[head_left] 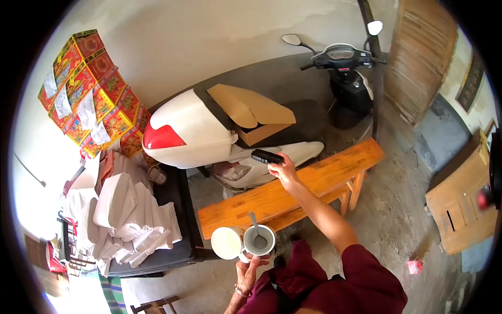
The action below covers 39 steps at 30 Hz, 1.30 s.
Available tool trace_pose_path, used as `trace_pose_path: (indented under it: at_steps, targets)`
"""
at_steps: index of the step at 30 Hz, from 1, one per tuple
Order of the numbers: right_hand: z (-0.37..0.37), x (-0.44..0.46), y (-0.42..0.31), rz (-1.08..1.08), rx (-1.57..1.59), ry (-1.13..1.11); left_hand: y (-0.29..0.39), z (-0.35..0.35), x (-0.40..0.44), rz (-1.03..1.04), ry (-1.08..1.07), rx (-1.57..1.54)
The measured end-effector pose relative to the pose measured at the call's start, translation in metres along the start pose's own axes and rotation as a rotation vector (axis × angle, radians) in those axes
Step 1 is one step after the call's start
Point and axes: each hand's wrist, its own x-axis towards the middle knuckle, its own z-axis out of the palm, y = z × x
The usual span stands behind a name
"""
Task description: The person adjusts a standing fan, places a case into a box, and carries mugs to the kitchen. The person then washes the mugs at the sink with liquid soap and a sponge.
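Note:
My left hand (pixel 250 269) is closed around two mugs held side by side at the bench's front edge. The left mug (pixel 227 243) shows a pale cream inside or contents; I cannot tell which. In the grey-white right mug (pixel 267 233) stands a grey spoon (pixel 254 220), its handle leaning over the rim. My right hand (pixel 283 170) reaches forward over the wooden bench (pixel 334 165) and grips a small black oblong object (pixel 266 156), whose kind I cannot make out. Beyond it lies the open cardboard box (pixel 256 107) on the scooter seat.
A white scooter (pixel 188 125) with a rear top box stands behind the bench. White wrapped bundles (pixel 125 204) are piled on a black surface (pixel 167 256) at left, below red patterned boxes (pixel 94 89). A wooden panel piece (pixel 465 204) leans at right.

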Motion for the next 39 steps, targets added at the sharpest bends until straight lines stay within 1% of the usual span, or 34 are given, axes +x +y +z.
trace_pose_path:
  at_steps: [1, 2, 5, 6, 8, 9, 11, 13, 15, 17, 19, 21, 23, 25, 26, 27, 28, 29, 32, 34, 37, 39]
  targets:
    - [0.003, 0.022, 0.003, 0.014, -0.001, -0.001, 0.001, 0.003, 0.006, -0.001, 0.040, 0.003]
    - [0.010, 0.040, 0.006, -0.027, -0.002, 0.023, 0.002, 0.004, 0.010, -0.001, 0.060, 0.006]
    - [0.026, 0.088, 0.000, -0.045, -0.168, 0.064, 0.008, 0.015, 0.033, -0.005, 0.172, -0.013]
    - [0.028, 0.101, 0.001, -0.034, -0.165, 0.051, 0.010, 0.020, 0.039, 0.017, 0.208, -0.021]
    - [0.033, 0.124, 0.001, -0.200, -0.359, -0.012, 0.012, 0.028, 0.052, 0.062, 0.283, -0.044]
    - [0.037, 0.129, 0.000, -0.186, -0.360, -0.024, 0.014, 0.030, 0.056, 0.058, 0.301, -0.046]
    - [0.040, 0.139, -0.003, -0.235, -0.183, -0.129, 0.016, 0.037, 0.067, 0.080, 0.379, -0.032]
    - [0.033, 0.160, 0.009, -0.211, -0.207, -0.122, 0.015, 0.043, 0.076, 0.089, 0.428, -0.034]
    - [0.028, 0.182, 0.016, -0.379, -0.379, 0.024, 0.010, 0.045, 0.084, 0.088, 0.453, -0.050]
    - [0.034, 0.191, 0.009, -0.419, -0.288, -0.027, 0.008, 0.048, 0.091, 0.094, 0.497, 0.002]
    - [0.049, 0.180, -0.032, -0.277, -0.268, -0.064, 0.005, 0.050, 0.096, 0.108, 0.519, -0.016]
    - [0.055, 0.190, -0.051, -0.240, -0.184, -0.018, 0.006, 0.053, 0.101, 0.125, 0.524, -0.031]
    - [0.056, 0.193, -0.074, -0.168, -0.165, -0.097, 0.005, 0.050, 0.103, 0.058, 0.514, 0.042]
    - [0.050, 0.205, -0.080, -0.198, -0.110, -0.165, 0.008, 0.057, 0.109, 0.100, 0.543, 0.034]
    - [0.053, 0.205, -0.086, -0.200, -0.124, -0.142, 0.003, 0.055, 0.110, 0.106, 0.537, 0.047]
    - [0.053, 0.205, -0.090, -0.205, -0.139, -0.119, 0.007, 0.061, 0.113, 0.101, 0.579, -0.053]
    - [0.051, 0.209, -0.089, -0.219, -0.130, -0.116, 0.003, 0.058, 0.113, 0.079, 0.574, -0.040]
    - [0.051, 0.213, -0.091, -0.208, -0.208, -0.139, 0.000, 0.058, 0.114, 0.058, 0.575, -0.036]
    - [0.049, 0.226, -0.080, -0.201, -0.249, -0.159, 0.003, 0.061, 0.121, 0.088, 0.590, -0.080]
    - [0.048, 0.232, -0.071, -0.220, -0.398, -0.127, 0.005, 0.061, 0.123, 0.090, 0.590, -0.079]
    - [0.046, 0.248, -0.058, -0.193, -0.478, -0.094, 0.005, 0.060, 0.124, 0.110, 0.613, -0.082]
    - [0.046, 0.256, -0.050, -0.184, -0.498, -0.110, 0.004, 0.058, 0.122, 0.101, 0.630, -0.057]
